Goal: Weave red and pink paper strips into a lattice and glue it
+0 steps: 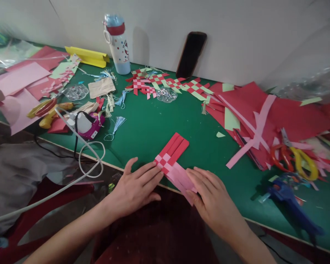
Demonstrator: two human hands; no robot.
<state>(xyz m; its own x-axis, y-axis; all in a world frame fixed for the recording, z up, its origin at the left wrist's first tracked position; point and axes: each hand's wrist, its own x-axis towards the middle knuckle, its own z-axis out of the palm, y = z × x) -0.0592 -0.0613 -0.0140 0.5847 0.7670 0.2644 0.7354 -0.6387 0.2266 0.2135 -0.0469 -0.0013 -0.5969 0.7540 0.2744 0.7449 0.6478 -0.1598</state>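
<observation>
Spotted bottle [119,53] left of a tilted phone [191,55], near a pale wall [159,25].

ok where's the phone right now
In the head view, the phone leans on the wall at the table's back edge, slightly right of centre, right of the bottle and behind some red-and-green woven paper.

Head camera faces forward and down; the tabletop [145,117] is near.
</observation>
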